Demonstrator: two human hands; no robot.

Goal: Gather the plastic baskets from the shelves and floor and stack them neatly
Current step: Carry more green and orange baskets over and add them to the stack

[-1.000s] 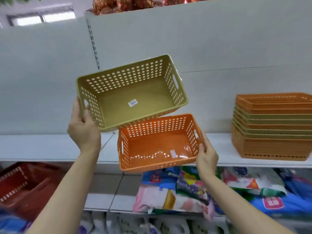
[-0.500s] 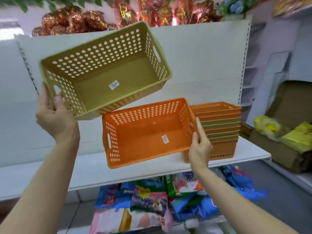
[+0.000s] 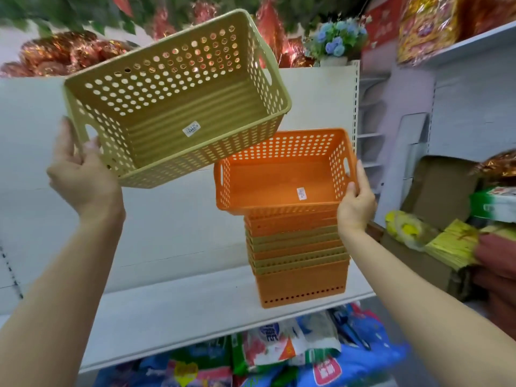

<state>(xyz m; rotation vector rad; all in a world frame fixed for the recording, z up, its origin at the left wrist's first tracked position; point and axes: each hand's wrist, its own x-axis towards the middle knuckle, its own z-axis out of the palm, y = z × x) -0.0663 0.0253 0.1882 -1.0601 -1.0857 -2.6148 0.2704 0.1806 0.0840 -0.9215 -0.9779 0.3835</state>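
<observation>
While the left hand (image 3: pixel 83 177) grips the tilted green basket (image 3: pixel 178 107) high in open air, the right hand (image 3: pixel 356 201) clasps the orange basket (image 3: pixel 282 174) atop the stack (image 3: pixel 300 263), near the white shelf (image 3: pixel 173 311) edge.

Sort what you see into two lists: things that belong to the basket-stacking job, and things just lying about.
Job:
green basket in left hand
orange basket in right hand
basket stack

Lying about:
packets below shelf
blue flowers
cardboard box
</observation>
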